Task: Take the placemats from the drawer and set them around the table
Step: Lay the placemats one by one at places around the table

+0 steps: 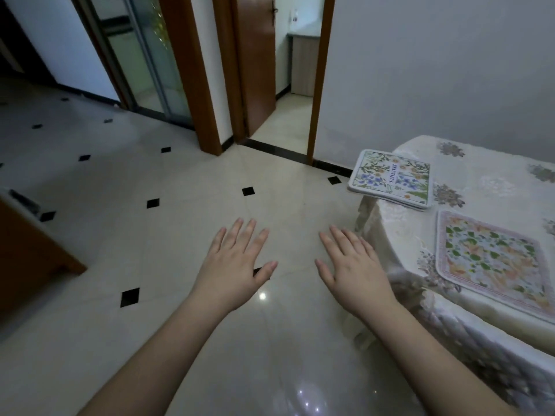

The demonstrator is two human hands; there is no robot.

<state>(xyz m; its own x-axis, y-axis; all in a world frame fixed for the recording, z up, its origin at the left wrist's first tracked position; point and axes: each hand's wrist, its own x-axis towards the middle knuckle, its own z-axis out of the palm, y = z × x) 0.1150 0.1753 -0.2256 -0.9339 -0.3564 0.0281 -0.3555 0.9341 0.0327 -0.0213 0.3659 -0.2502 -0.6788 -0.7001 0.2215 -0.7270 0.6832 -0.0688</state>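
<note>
A small stack of floral placemats (392,179) lies at the table's far corner, partly overhanging the edge. A single placemat with an orange and green flower print (492,262) lies flat near the table's front edge. Both of my hands hover over the floor to the left of the table. My left hand (237,261) is spread flat, palm down, holding nothing. My right hand (353,264) is also flat with straight fingers, empty, just left of the tablecloth's edge.
The table (480,181) on the right wears a pale floral cloth hanging down its side. A wooden cabinet (27,253) stands at the left edge. Glossy tiled floor (186,235) stretches ahead to an open wooden door (255,64) and a glass sliding door (144,49).
</note>
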